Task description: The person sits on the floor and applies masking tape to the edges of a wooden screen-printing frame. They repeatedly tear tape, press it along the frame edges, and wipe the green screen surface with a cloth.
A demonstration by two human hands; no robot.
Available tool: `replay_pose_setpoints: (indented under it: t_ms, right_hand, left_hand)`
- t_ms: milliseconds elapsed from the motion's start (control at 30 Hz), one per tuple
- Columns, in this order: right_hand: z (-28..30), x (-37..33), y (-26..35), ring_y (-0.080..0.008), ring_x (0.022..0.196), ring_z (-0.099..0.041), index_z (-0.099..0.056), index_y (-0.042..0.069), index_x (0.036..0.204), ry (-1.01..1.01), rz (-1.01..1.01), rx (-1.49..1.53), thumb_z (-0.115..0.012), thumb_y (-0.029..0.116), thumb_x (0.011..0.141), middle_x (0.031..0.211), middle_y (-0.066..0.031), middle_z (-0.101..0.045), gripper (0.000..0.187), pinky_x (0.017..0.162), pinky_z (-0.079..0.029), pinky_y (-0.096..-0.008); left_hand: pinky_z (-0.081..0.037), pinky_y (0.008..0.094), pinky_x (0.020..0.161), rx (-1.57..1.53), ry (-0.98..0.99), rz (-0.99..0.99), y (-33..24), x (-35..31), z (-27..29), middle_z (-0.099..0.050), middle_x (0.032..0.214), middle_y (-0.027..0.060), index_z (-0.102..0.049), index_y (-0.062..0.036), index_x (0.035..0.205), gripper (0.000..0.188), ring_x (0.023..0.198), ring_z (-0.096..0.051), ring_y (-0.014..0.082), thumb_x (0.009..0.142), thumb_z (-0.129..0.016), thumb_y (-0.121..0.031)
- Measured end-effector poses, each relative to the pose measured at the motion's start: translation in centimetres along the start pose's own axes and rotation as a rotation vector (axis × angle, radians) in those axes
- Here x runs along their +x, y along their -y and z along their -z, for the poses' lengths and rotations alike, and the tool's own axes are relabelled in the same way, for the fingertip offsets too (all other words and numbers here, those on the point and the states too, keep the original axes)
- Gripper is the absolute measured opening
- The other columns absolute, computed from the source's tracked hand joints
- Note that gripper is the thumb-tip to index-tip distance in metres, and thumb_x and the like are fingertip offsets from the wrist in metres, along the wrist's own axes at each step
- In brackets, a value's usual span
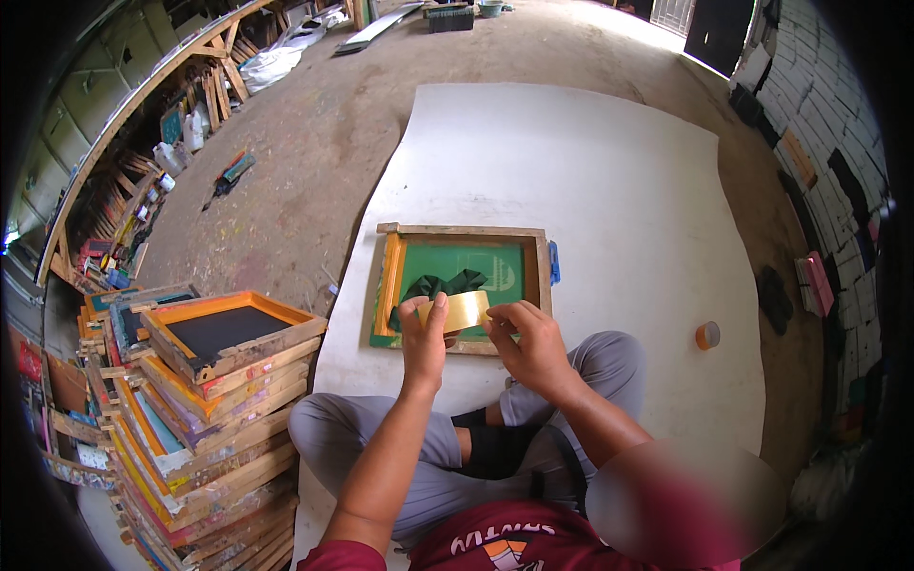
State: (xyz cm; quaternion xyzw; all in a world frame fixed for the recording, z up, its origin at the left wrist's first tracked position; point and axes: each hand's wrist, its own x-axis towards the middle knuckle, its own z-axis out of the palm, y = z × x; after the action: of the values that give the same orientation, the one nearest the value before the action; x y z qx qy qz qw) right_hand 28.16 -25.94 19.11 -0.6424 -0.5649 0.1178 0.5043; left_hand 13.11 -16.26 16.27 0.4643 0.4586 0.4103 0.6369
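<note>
A roll of yellowish, shiny packing tape (461,312) is gripped by my left hand (425,341), thumb in front. At its right edge, the thumb and fingertips of my right hand (531,344) are pinched together against the tape; whether a loose end is between them is too small to tell. Both hands hover over the near side of a wooden screen-printing frame (544,276) lying flat, with green mesh (428,255) and a pale printed shape on it. A crumpled dark cloth (449,283) rests on the mesh, partly hidden behind the tape.
A white sheet (571,143) lies under the frame and my crossed legs. A blue object (555,263) sits against the frame's right side. Farther right is a small orange-and-clear round container (707,335). A tall stack of wooden frames (219,381) stands on the left.
</note>
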Motion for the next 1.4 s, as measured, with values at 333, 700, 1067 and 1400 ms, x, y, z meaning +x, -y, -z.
replay_pose_setpoints:
  t_ms: [333,700,1067,1400]
  right_hand:
    - [-1.0,0.3,0.1,-0.0341,0.080,-0.075,-0.074,-0.004,0.097,-0.048,-0.053,-0.001,-0.076,0.003,0.092,0.090,-0.0201,-0.075,0.009,0.069,-0.059,-0.0399]
    - [-2.0,0.3,0.2,-0.0423,0.080,-0.069,-0.065,-0.001,0.093,0.010,0.024,-0.210,-0.070,0.003,0.093,0.087,-0.0212,-0.068,0.006,0.072,-0.055,-0.0498]
    - [-2.5,0.7,-0.9,-0.0436,0.081,-0.061,-0.057,-0.001,0.100,-0.051,0.144,-0.263,-0.061,0.000,0.097,0.090,-0.0204,-0.060,0.006,0.075,-0.050,-0.0521]
    - [-3.4,0.5,-0.3,-0.0384,0.082,-0.065,-0.061,0.000,0.105,-0.165,0.055,-0.052,-0.069,0.001,0.098,0.094,-0.0189,-0.063,0.011,0.071,-0.053,-0.0457]
  left_hand:
    - [-0.053,0.0303,0.075,0.063,-0.094,-0.149,0.5,-0.4,-0.1,-0.062,0.111,0.0146,-0.043,-0.0017,0.136,0.069,0.090,-0.063,0.0167,0.099,-0.075,-0.050]
    - [-0.052,0.0363,0.086,0.148,-0.166,-0.260,1.7,0.1,-0.3,-0.066,0.109,0.0185,-0.041,-0.0001,0.136,0.065,0.098,-0.065,0.0219,0.100,-0.076,-0.042]
    - [-0.054,0.0325,0.074,0.048,-0.187,-0.159,1.9,0.2,-0.5,-0.065,0.110,0.0186,-0.041,-0.0004,0.136,0.069,0.090,-0.066,0.0202,0.100,-0.075,-0.047]
    - [-0.055,0.0305,0.068,0.061,-0.220,-0.168,1.3,0.4,-1.0,-0.061,0.115,0.0202,-0.039,0.0008,0.138,0.073,0.088,-0.065,0.0196,0.100,-0.073,-0.051]
